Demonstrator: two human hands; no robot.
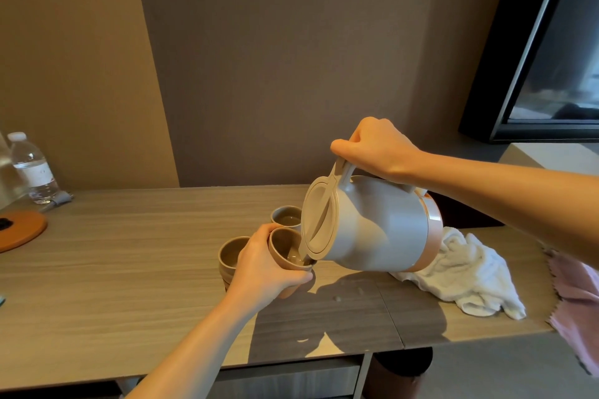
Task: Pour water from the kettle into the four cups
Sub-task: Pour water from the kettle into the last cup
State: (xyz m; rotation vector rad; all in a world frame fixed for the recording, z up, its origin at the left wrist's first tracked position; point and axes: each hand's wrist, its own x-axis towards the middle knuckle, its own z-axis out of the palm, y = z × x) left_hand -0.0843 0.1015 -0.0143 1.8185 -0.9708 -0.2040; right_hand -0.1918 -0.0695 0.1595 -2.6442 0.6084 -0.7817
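Desk woodgrain | right hand grips kettle | left hand clasps cup

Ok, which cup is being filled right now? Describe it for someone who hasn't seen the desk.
On the wooden desk, find the tilted grey kettle. The cup being filled sits under its spout, the only one lifted and tilted, in the left hand.

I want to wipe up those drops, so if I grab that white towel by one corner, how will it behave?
The white towel lies crumpled in soft folds beside the tilted kettle, so it will probably hang limp rather than hold shape. It looks light, likely dragging easily across the table. It seems unlikely to roll or break.
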